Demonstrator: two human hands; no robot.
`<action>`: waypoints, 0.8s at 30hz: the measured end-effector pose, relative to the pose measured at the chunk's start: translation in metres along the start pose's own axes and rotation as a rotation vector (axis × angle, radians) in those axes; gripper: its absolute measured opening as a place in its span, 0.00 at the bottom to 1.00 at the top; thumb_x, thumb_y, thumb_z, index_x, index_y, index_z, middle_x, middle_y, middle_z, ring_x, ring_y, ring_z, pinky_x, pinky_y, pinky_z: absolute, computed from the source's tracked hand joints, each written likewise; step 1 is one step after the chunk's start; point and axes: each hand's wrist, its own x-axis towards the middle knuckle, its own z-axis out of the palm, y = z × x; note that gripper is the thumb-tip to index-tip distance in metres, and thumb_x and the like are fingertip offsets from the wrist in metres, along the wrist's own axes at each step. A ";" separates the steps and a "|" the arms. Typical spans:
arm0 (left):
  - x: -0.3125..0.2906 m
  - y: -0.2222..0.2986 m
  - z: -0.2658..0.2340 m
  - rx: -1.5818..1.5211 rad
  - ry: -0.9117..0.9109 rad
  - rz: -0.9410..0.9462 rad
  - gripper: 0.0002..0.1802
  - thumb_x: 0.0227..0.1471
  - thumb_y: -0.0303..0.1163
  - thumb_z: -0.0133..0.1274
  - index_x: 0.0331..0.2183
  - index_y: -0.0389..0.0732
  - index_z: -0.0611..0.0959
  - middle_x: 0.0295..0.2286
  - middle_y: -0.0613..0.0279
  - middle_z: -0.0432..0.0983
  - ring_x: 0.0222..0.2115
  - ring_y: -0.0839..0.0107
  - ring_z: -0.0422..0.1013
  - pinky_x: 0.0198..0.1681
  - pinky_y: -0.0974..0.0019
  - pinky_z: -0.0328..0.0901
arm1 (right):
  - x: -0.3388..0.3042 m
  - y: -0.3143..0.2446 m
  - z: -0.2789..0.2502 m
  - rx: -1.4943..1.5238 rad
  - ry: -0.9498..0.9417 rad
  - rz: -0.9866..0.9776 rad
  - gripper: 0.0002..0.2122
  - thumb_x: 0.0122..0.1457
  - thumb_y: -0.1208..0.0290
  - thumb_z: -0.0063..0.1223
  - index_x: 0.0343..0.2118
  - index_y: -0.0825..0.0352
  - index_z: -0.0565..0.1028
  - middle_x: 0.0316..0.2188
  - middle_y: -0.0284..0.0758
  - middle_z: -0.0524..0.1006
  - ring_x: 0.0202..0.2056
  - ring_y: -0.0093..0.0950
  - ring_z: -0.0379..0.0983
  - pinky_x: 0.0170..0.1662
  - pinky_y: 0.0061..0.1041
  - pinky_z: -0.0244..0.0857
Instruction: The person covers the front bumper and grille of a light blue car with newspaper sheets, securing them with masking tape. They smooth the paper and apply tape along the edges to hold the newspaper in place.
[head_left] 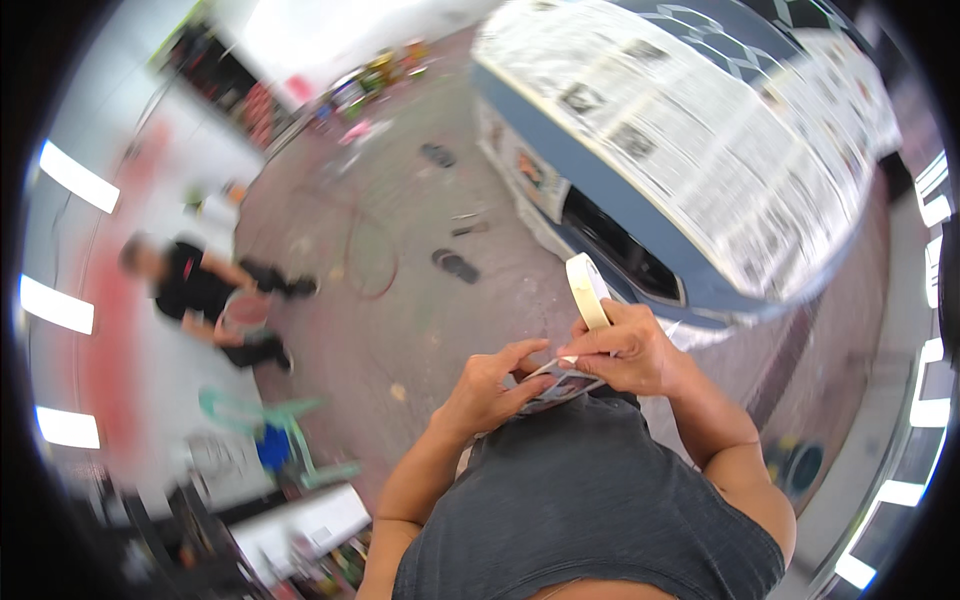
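- Car (pixel 560 150) at two o'clock, blue-grey, the largest thing here; newspaper sheets (pixel 700 170) spread over its top hide most of the bodywork there, leaving a dark opening in its near face uncovered
- Co-worker (pixel 185 285) at nine o'clock, blurred, seated in dark clothes by a red-stained pale wall, with a round reddish container (pixel 246 310) between the hands; what it holds is too blurred to tell
- Pale green frame (pixel 290 430) at eight o'clock, perhaps a chair, with something blue beside it
- Row of cans and tubs (pixel 370 85) at eleven o'clock along the base of the wall, in mixed colours; their contents cannot be made out
- Dark round bucket (pixel 803 465) at four o'clock, past the wearer's right arm; its inside is unclear
- Left hand (pixel 490 390) at six o'clock, thumb along the near edge of the paper and forefinger bent above it, gripping that side
- Right hand (pixel 632 350) at between three and four o'clock, thumb and forefinger pressed together at the paper's upper edge
- Dark slippers (pixel 455 265) on the floor, near the centre
- Printed paper piece (pixel 565 387) between the hands at between four and five o'clock, just in front of the wearer's dark shirt, fingers covering parts of it
- Roll of cream tape (pixel 590 292) at three o'clock, standing up from the right hand, whose fingers hide its lower end
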 end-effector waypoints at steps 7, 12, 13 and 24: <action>0.032 -0.062 -0.098 0.031 -0.514 0.068 0.11 0.53 0.33 0.67 0.37 0.37 0.88 0.27 0.52 0.84 0.24 0.65 0.79 0.30 0.66 0.71 | 0.013 -0.053 0.065 -0.266 0.526 0.266 0.06 0.51 0.81 0.69 0.32 0.69 0.85 0.28 0.35 0.81 0.27 0.26 0.77 0.30 0.24 0.67; 0.053 -0.094 -0.139 0.164 -0.735 0.152 0.13 0.54 0.34 0.64 0.39 0.38 0.87 0.26 0.47 0.81 0.24 0.54 0.77 0.31 0.60 0.70 | 0.009 -0.090 0.082 -0.410 0.780 0.406 0.03 0.54 0.82 0.67 0.32 0.72 0.84 0.27 0.35 0.81 0.27 0.22 0.75 0.31 0.23 0.66; 0.058 -0.105 -0.145 0.121 -0.771 0.124 0.12 0.54 0.34 0.64 0.39 0.38 0.87 0.26 0.47 0.81 0.24 0.54 0.77 0.31 0.60 0.70 | 0.010 -0.098 0.086 -0.430 0.803 0.434 0.03 0.55 0.82 0.66 0.33 0.72 0.84 0.26 0.35 0.81 0.28 0.22 0.74 0.31 0.23 0.66; 0.073 -0.139 -0.154 0.078 -0.871 0.314 0.10 0.56 0.33 0.62 0.38 0.39 0.87 0.27 0.52 0.82 0.25 0.63 0.75 0.34 0.64 0.70 | -0.062 -0.183 0.097 -0.798 1.049 0.381 0.05 0.54 0.77 0.68 0.30 0.72 0.82 0.24 0.35 0.77 0.26 0.24 0.71 0.31 0.25 0.63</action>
